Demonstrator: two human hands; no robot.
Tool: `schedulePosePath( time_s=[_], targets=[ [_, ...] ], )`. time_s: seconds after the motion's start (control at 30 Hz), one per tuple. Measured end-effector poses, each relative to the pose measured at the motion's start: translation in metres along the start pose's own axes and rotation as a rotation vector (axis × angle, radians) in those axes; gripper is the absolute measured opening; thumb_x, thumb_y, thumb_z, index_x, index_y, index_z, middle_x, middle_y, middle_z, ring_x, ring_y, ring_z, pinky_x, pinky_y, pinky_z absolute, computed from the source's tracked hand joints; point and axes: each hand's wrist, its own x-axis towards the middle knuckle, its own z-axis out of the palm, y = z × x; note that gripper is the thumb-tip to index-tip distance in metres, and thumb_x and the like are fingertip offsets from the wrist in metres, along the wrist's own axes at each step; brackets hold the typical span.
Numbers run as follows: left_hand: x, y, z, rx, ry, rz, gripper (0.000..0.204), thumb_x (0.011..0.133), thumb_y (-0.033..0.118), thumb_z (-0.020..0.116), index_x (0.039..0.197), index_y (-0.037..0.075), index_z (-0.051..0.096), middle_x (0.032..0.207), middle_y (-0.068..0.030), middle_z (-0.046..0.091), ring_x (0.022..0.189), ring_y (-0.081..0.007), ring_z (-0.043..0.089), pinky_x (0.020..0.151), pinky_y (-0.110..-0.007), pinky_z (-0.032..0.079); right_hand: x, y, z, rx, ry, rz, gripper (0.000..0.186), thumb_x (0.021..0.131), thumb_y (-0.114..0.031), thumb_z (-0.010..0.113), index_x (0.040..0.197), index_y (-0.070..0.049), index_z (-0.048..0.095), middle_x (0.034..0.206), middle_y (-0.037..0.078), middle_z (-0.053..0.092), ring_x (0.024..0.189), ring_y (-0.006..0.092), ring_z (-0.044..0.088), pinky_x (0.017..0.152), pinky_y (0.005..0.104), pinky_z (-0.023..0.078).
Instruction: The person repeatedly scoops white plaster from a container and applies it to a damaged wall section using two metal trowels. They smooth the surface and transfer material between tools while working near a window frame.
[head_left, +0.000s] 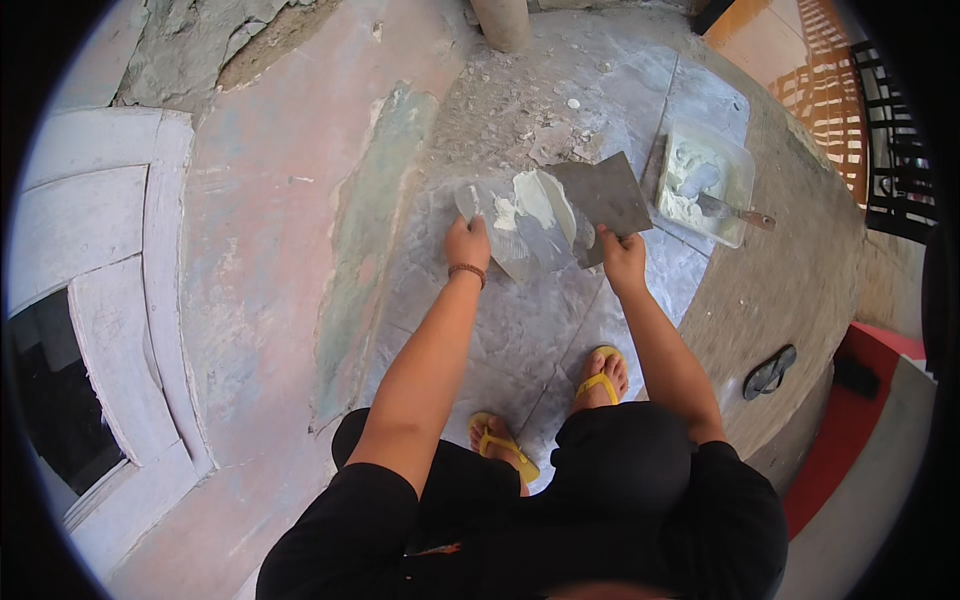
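Observation:
My left hand [467, 245] is closed around a scraper whose pale end [467, 203] sticks up past my thumb. Beside its fingers a thin grey sheet [548, 248] carries smears of white putty [540, 198]; how the sheet joins the scraper is hard to make out. My right hand [622, 258] pinches the lower edge of a dark grey flat plate [608, 192], which lies tilted against the right side of the putty. To the right, a translucent white tub [742, 172] contains more putty, and a putty knife with a brown handle [762, 219] rests across its rim.
On the left rises a peeling pink and green wall [270, 240] with a white-framed opening [125, 300]. Crumbled plaster [510, 125] litters the tiles near a post [502, 25]. My feet stand in yellow flip-flops [600, 385]; a black flip-flop [769, 372] lies on bare concrete at right.

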Motion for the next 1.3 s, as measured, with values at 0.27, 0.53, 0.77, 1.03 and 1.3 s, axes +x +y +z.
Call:
schedulePosePath(
  time_s=[0.27,0.53,0.77,1.03,1.3],
  targets=[
    [0.020,-0.002,0.013,-0.031,-0.059,-0.032,0.034,0.092,0.026,0.057,0.104,-0.003,0.067,0.096,-0.0264,0.069,0.094,-0.0434,0.066,0.082,-0.046,0.050,0.036,0.004,0.011,-0.096,-0.148,0.068,0.022,0.093,-0.013,0.065,0.106,0.004,0.068,0.094,0.007,0.071,0.083,0.0128,0.062,0.075,0.0310,0.049],
    [0.019,-0.001,0.006,-0.208,-0.141,-0.103,0.032,0.095,0.021,0.058,0.108,-0.007,0.066,0.092,-0.0152,0.069,0.085,-0.0256,0.064,0.079,-0.036,0.048,0.014,0.002,0.027,0.239,-0.182,0.276,0.023,0.092,-0.010,0.065,0.113,0.001,0.066,0.103,0.006,0.069,0.088,0.0130,0.061,0.076,0.0311,0.048],
    [-0.024,0.067,-0.075,-0.357,-0.289,-0.197,0.027,0.097,0.020,0.057,0.101,-0.005,0.067,0.091,-0.0066,0.067,0.084,-0.0130,0.058,0.077,-0.029,0.046,-0.050,-0.135,0.007,-0.039,-0.257,-0.169,0.025,0.092,-0.002,0.061,0.117,0.001,0.066,0.110,0.007,0.069,0.097,0.0183,0.065,0.083,0.0314,0.051],
    [-0.139,0.277,-0.244,-1.170,-0.635,-0.289,0.033,0.100,0.023,0.049,0.116,-0.003,0.061,0.108,-0.0137,0.067,0.095,-0.0227,0.066,0.082,-0.037,0.055,-0.155,-0.462,-0.018,-0.367,-0.469,-0.926,0.023,0.083,-0.007,0.071,0.106,-0.002,0.071,0.112,0.018,0.070,0.113,0.0375,0.065,0.106,0.0561,0.044],
    [-0.255,0.469,-0.396,-1.382,-0.933,-0.113,0.049,0.102,0.036,0.044,0.134,-0.001,0.051,0.129,-0.0199,0.060,0.112,-0.0333,0.063,0.094,-0.047,0.054,-0.248,-0.728,-0.032,-0.306,-0.372,-1.192,0.021,0.086,-0.011,0.064,0.104,-0.006,0.074,0.113,0.012,0.071,0.114,0.0334,0.063,0.110,0.0562,0.041]
  ],
)
